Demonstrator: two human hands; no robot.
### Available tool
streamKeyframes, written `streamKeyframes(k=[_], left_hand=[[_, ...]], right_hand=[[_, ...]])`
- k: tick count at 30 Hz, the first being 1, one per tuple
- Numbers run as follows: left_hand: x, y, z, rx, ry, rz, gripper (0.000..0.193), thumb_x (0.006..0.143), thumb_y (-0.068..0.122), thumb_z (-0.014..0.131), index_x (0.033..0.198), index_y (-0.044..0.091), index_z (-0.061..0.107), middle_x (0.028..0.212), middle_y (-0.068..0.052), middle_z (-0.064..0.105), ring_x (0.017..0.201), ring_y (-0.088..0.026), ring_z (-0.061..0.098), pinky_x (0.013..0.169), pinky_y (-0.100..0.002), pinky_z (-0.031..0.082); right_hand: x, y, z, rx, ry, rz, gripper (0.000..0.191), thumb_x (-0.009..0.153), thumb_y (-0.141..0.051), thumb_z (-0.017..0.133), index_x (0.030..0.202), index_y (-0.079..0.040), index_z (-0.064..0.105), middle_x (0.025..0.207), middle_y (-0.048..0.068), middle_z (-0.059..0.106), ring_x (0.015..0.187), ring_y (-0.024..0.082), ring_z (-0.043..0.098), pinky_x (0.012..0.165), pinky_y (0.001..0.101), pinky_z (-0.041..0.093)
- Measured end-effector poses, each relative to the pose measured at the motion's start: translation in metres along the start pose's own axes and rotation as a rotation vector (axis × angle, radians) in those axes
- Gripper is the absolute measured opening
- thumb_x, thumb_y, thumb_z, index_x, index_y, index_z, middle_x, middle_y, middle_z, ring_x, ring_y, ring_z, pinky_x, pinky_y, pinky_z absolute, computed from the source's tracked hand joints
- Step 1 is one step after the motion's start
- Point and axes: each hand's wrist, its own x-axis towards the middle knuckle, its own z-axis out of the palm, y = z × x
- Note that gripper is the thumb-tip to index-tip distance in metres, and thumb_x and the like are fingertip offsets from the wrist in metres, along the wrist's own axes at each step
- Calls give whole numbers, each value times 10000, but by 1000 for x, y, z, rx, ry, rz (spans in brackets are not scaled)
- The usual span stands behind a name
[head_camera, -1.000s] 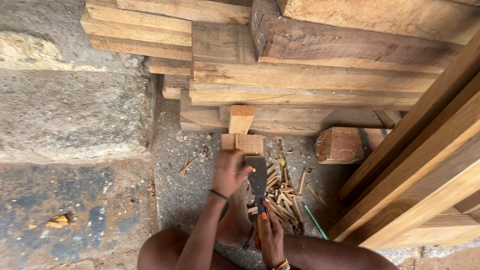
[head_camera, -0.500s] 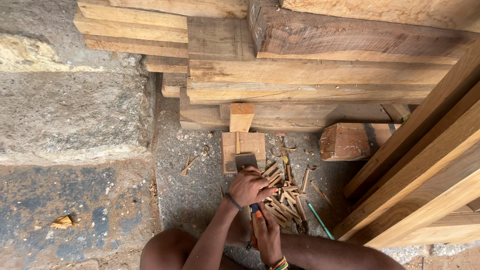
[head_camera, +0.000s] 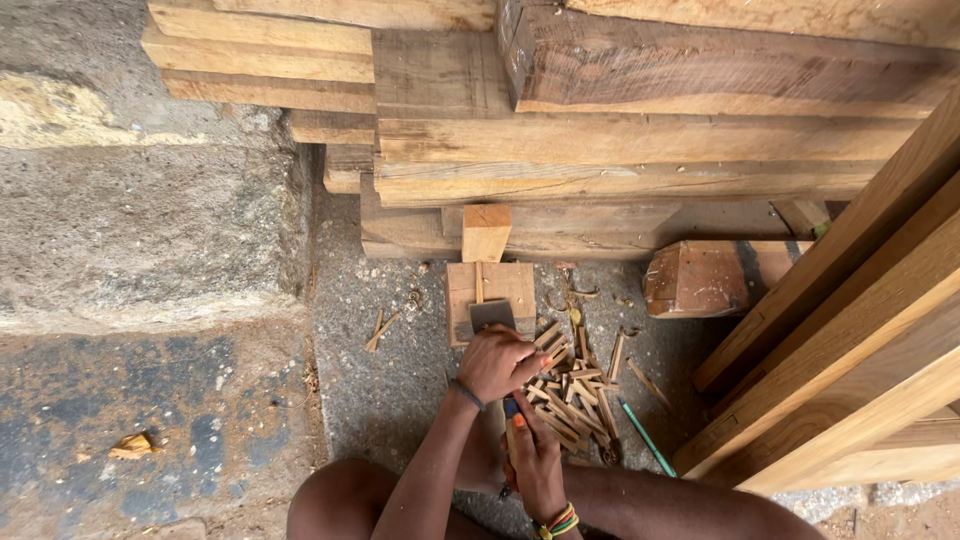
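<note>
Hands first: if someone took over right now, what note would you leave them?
Left hand: closed on a metal blade, edge on the small wood block.
Right hand: grip on a thin stick, upright near the knees.
Split sticks lie piled right of the hands; a green pencil lies beside them.
Done: many sticks split. Left: the block is uncut.

Blade (head_camera: 492, 315): lower part covered by left hand (head_camera: 500, 362); edge against block (head_camera: 490, 298) not visible.
Handle: mostly hidden between left hand and right hand (head_camera: 535, 462); only a blue bit showing.
Stacked planks (head_camera: 620, 110): cut off at top and right edges.
Knees: cropped by bottom edge.
Sticks (head_camera: 570, 395): too small to count.
</note>
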Motion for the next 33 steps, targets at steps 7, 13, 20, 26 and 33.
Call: streamKeyframes(k=[7,13,20,26,33], left_hand=[[10,-4,-12,19,-148,-120,460,998,460,653,714,107,731,566,-104,626,521,-255,613,751,-423,567],[16,-6,-25,84,-131,-20,554,996,465,686,609,71,642,535,-111,544,531,-277,563,712,-440,532],[18,-15,-22,55,-31,39,523,941,503,689,602,108,637,553,-76,582,564,-262,595,665,-445,517],[35,-26,-26,47,-104,-28,526,955,517,673,606,125,651,568,-69,604,550,-239,611,690,-433,538],[40,-40,-22,121,-79,-32,500,922,549,677,652,128,691,578,-66,623,594,-244,629,659,-428,537]], right_hand=[[8,-5,13,-107,12,-166,512,1053,-263,475,1546,-123,486,631,37,520,500,73,390,459,295,356],[14,0,23,-57,37,-160,494,1039,-251,477,1514,-125,524,614,6,532,479,70,366,434,308,321],[24,8,29,-125,83,-272,484,1033,-234,497,1499,-108,524,638,-18,570,486,52,421,426,273,361],[43,5,36,-68,107,-257,490,1028,-222,525,1502,-101,559,627,-16,512,487,57,375,418,295,307],[57,7,44,-132,109,-347,468,1061,-231,498,1498,-67,533,748,76,666,536,55,499,455,279,430]])
